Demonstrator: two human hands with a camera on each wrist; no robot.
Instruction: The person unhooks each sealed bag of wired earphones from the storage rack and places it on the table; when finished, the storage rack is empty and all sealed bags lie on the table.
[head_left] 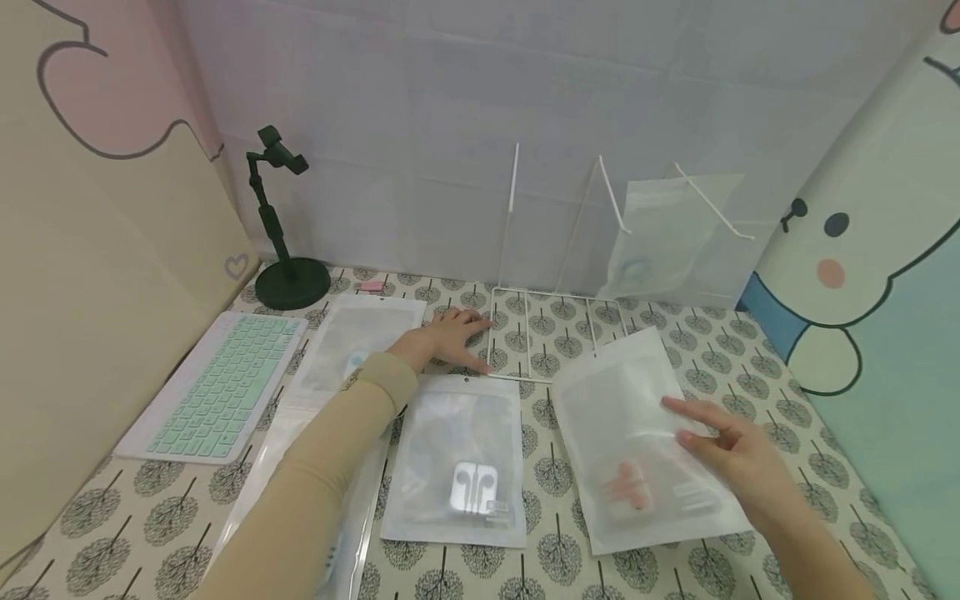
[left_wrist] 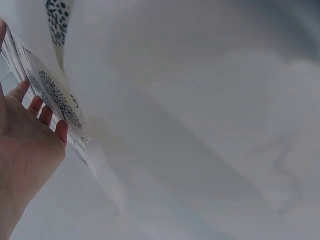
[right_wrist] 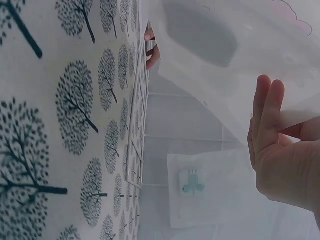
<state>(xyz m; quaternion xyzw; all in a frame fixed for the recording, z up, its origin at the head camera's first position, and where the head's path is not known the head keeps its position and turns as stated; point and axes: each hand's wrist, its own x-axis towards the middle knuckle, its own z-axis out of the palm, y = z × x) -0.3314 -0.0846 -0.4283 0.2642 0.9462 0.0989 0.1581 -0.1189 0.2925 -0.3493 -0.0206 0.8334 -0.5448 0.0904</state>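
Observation:
My right hand (head_left: 738, 454) pinches the right edge of a frosted zip bag (head_left: 607, 417), which is lifted and tilted; pink earphones show through it. In the right wrist view, the right hand (right_wrist: 285, 145) has two fingers straight along the bag's face. A white wire display rack (head_left: 557, 293) with three prongs stands behind. At the left side of its base, my left hand (head_left: 453, 337) rests with thumb and fingers spread. Another frosted bag (head_left: 675, 225) hangs from the rack's right prong; the right wrist view shows teal earphones (right_wrist: 192, 182) in it.
A frosted bag with white earphones (head_left: 474, 487) lies in front of the rack. More bags (head_left: 367, 333) lie partly under the left forearm. A mint keyboard (head_left: 225, 387) and a dark green phone stand (head_left: 292, 283) are on the left. Walls close in the back and sides.

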